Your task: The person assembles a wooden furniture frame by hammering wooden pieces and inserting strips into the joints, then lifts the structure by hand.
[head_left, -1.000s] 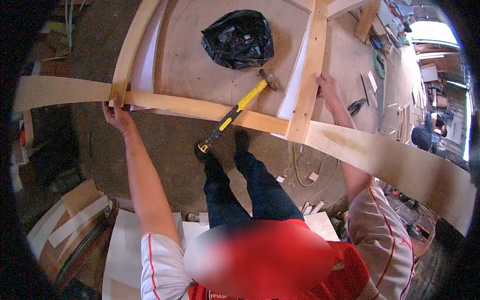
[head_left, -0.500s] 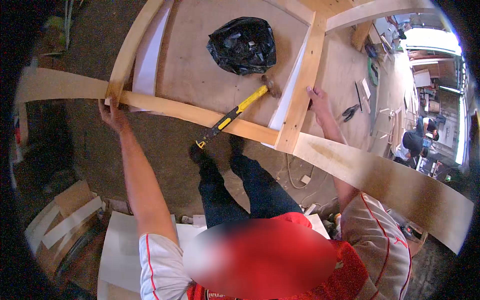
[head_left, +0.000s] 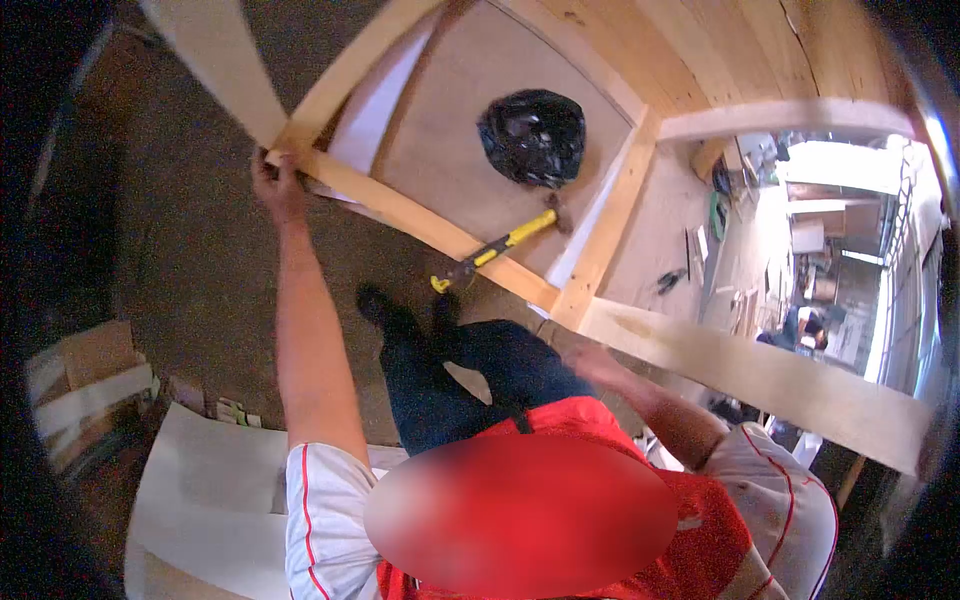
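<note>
My left hand (head_left: 280,185) grips the left corner of a wooden frame (head_left: 410,215), its fingers wrapped round the end where a thin strip (head_left: 215,55) also meets it. My right hand (head_left: 595,365) is off the frame, just below the frame's near right corner and close to my thigh; motion blurs its fingers. A hammer with a yellow and black handle (head_left: 515,236) lies across the front rail, its head on the panel inside the frame. Beyond it, a crumpled black plastic bag (head_left: 535,138) rests on that panel.
A long thin board (head_left: 760,375) sticks out rightward from the frame's corner. Pliers (head_left: 671,281) lie on the plywood surface to the right. White sheets (head_left: 205,480) and wood offcuts (head_left: 95,365) are at lower left. Another person (head_left: 800,328) is far off at right.
My right hand has let go of the frame's right upright and dropped toward my body. My left hand stays on the left corner. The view has turned, and the thin left strip now points upward.
</note>
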The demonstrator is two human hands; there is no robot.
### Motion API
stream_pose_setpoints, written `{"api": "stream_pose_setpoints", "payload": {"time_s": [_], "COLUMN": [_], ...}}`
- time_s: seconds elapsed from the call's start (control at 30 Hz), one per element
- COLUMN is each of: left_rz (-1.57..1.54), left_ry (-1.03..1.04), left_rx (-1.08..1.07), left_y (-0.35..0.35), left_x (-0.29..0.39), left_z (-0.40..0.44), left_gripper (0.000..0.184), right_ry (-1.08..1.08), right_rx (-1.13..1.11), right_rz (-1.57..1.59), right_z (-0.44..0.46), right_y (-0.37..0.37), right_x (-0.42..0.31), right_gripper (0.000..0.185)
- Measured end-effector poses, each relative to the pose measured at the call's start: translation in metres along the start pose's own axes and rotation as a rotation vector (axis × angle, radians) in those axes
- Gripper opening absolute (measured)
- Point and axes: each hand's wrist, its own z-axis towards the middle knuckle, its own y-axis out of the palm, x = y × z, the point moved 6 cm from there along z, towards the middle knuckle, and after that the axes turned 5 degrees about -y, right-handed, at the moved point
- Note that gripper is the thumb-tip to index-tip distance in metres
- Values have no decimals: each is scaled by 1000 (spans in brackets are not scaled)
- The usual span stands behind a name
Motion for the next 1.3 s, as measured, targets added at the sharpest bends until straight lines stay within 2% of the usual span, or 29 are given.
{"api": "stream_pose_setpoints", "payload": {"time_s": [0.03,0.07,0.13,0.17,0.2,0.3,0.43,0.47,0.5,0.53,0.6,0.67,0.7,0.73,0.83,0.9,0.93,1.03,1.07,1.13,1.3], "left_rz": [22,46,28,-15,-60,122,-1,-13,-88,-167,-288,-202,-157,213,144,156,162,79,139,256,31], "left_ry": [22,45,24,-21,-66,18,45,39,0,-36,-81,-53,-45,161,35,50,57,-48,-29,11,-15], "left_rx": [-12,-29,-43,-39,-35,37,20,19,33,48,107,145,159,263,326,339,343,291,303,326,329], "left_y": [0,9,17,18,21,14,23,25,22,21,25,28,25,20,26,27,27,22,22,27,28], "left_x": [12,29,49,49,47,37,62,64,56,41,18,30,33,27,47,51,50,32,36,65,39], "left_z": [-1,-8,-13,-15,-16,-16,-21,-22,-21,-19,-12,-17,-18,-20,-23,-24,-25,-20,-23,-26,-19], "left_gripper": [50,50,49,49,49,49,46,45,43,42,43,40,39,39,40,41,41,42,42,43,42], "right_ry": [49,288,-20,-285,-330,-484,-716,-591,-680,-709,-535,-457,-574,-690,-815,-907,-885,-675,-649,-687,-786], "right_rx": [-65,-159,-180,-201,-266,-398,-389,-404,-329,-266,-218,-62,19,103,367,591,693,766,746,773,801], "right_rz": [-8,-51,-144,-333,-113,-238,-299,-222,-225,-205,-361,-351,-429,-498,-497,-561,-654,-777,-788,-818,-801], "right_z": [-1,-2,9,49,21,66,74,76,79,92,103,124,141,153,139,143,149,171,177,180,176], "right_y": [9,19,51,75,83,134,143,130,114,100,58,16,-9,-33,-103,-148,-167,-198,-202,-197,-181], "right_x": [-18,-38,-131,-124,-230,-284,-366,-375,-386,-386,-400,-397,-395,-393,-403,-393,-382,-352,-346,-343,-349], "right_gripper": [32,31,33,34,37,40,38,36,34,32,37,36,33,31,17,10,10,13,16,17,21]}}
